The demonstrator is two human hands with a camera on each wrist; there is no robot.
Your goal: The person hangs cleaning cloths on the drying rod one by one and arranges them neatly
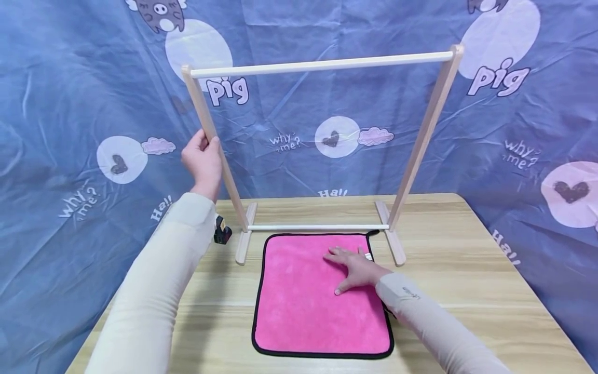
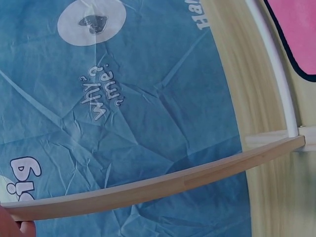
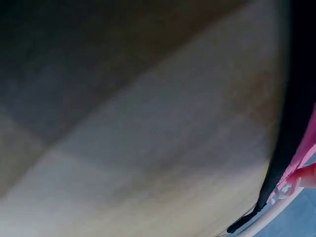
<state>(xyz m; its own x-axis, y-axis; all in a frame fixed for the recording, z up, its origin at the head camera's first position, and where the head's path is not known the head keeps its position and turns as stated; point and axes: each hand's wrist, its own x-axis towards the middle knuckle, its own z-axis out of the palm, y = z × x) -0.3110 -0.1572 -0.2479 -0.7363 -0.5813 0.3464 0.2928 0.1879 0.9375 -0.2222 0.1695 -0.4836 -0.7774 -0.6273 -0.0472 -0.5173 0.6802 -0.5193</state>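
A wooden drying rack (image 1: 422,137) with a white top bar stands upright toward the back of the table. My left hand (image 1: 204,161) pinches its left post about midway up; in the left wrist view, only fingertips (image 2: 25,228) show at the end of that post (image 2: 148,192). In front of the rack lies a pink towel (image 1: 299,306), spread flat, with black edging and a small loop at its far right corner. My right hand (image 1: 355,267) rests on the towel's right half, fingers spread. The right wrist view is mostly dark and blurred, with the towel's black edge (image 3: 286,128) visible.
The light wood table (image 1: 448,291) runs beneath everything. Behind and beside it hangs a blue printed cloth (image 1: 289,171). A small black object (image 1: 222,231) shows by the left wrist. The rack's left foot (image 1: 245,241) and right foot (image 1: 391,236) flank the towel's far edge.
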